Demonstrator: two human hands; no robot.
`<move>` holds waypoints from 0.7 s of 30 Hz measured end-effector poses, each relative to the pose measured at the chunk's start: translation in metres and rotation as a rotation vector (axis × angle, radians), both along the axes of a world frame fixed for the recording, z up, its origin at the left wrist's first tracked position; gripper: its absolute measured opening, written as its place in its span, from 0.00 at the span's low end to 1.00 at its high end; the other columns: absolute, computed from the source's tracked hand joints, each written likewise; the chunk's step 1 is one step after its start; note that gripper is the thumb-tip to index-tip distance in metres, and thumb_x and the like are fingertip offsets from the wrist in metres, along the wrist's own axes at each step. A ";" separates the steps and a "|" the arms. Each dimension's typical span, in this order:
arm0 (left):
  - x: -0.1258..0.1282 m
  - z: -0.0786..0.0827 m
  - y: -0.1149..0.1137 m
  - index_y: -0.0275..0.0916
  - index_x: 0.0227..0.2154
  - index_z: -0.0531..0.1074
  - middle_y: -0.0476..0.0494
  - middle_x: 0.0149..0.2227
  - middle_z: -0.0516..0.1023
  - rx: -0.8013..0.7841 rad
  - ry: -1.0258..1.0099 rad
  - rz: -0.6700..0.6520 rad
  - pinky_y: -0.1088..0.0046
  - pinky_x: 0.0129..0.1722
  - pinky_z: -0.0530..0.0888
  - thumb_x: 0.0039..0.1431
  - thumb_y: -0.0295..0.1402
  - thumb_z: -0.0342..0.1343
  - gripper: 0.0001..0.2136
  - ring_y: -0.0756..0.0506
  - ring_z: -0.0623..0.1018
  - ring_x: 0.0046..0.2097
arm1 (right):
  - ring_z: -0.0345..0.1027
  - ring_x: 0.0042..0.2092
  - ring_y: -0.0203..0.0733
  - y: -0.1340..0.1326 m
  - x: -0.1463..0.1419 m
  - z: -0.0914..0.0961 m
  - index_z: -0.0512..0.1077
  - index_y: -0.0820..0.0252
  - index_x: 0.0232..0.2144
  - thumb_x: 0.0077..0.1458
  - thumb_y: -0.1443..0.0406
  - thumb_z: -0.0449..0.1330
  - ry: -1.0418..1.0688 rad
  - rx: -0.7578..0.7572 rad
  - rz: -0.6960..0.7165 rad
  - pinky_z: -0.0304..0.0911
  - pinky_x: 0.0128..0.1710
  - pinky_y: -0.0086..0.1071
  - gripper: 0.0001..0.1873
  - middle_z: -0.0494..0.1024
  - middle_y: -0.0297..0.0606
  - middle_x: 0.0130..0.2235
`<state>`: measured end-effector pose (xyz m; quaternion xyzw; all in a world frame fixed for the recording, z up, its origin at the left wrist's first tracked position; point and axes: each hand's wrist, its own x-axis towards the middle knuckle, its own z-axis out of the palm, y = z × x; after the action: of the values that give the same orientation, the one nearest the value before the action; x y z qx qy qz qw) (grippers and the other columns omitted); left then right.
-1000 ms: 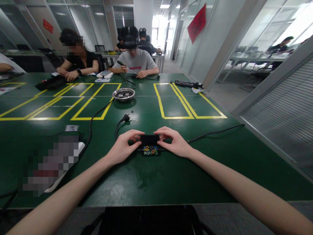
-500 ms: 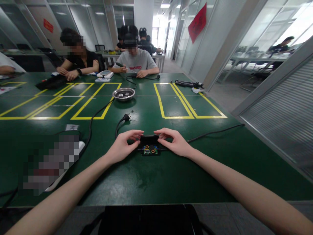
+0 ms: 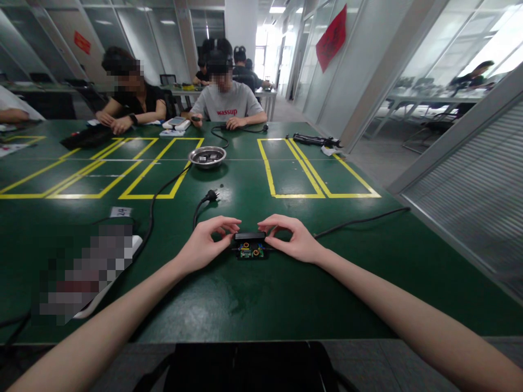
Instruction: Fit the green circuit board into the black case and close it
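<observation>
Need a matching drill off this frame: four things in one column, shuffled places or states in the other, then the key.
1. Circuit board
2. Metal bowl
3. Black cover
4. Plug

A. Between the fingertips of the left hand and right hand
B. Lies between the metal bowl and the left hand
C. Exposed, showing ring-shaped coils
D. Holds small metal parts

Pairs: 1-C, 2-D, 3-A, 4-B

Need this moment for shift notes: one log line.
left hand: holds lid, left end | right hand: holds lid, right end | circuit board: uncovered | bowl: beyond hands
</observation>
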<state>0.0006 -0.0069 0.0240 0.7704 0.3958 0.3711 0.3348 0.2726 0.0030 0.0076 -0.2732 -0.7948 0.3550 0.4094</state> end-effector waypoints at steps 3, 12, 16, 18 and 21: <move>0.000 -0.001 0.000 0.39 0.50 0.79 0.42 0.41 0.85 0.000 0.006 -0.004 0.67 0.44 0.81 0.60 0.28 0.57 0.16 0.45 0.83 0.42 | 0.78 0.44 0.44 0.000 0.000 0.001 0.79 0.55 0.50 0.61 0.65 0.65 0.002 0.019 0.013 0.78 0.41 0.37 0.15 0.82 0.42 0.46; 0.000 0.003 -0.002 0.38 0.48 0.80 0.42 0.41 0.85 -0.004 0.023 -0.043 0.67 0.43 0.80 0.61 0.27 0.57 0.14 0.44 0.83 0.43 | 0.76 0.41 0.42 -0.001 0.002 0.002 0.79 0.56 0.50 0.54 0.69 0.68 -0.044 0.109 0.066 0.76 0.42 0.38 0.20 0.82 0.42 0.46; 0.001 0.005 -0.004 0.38 0.47 0.80 0.42 0.41 0.85 0.002 0.008 -0.065 0.67 0.43 0.79 0.61 0.28 0.57 0.13 0.45 0.83 0.42 | 0.75 0.39 0.40 -0.001 0.003 0.001 0.78 0.56 0.53 0.51 0.69 0.68 -0.065 0.115 0.066 0.76 0.44 0.39 0.25 0.79 0.43 0.49; 0.002 0.005 -0.004 0.38 0.46 0.80 0.42 0.41 0.85 0.004 0.006 -0.072 0.67 0.43 0.79 0.62 0.29 0.57 0.12 0.45 0.82 0.41 | 0.75 0.39 0.40 0.000 0.003 0.001 0.77 0.56 0.54 0.51 0.69 0.68 -0.075 0.111 0.069 0.76 0.45 0.39 0.26 0.79 0.43 0.50; 0.002 0.005 -0.004 0.39 0.46 0.81 0.42 0.41 0.84 0.007 0.003 -0.078 0.67 0.43 0.79 0.62 0.29 0.58 0.12 0.45 0.82 0.41 | 0.75 0.40 0.41 0.000 0.003 0.001 0.77 0.55 0.53 0.53 0.68 0.68 -0.087 0.102 0.078 0.76 0.45 0.39 0.24 0.79 0.43 0.50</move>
<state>0.0028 -0.0110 0.0289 0.7871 0.3646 0.3578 0.3455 0.2759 0.0026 0.0085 -0.2359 -0.8389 0.3177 0.3738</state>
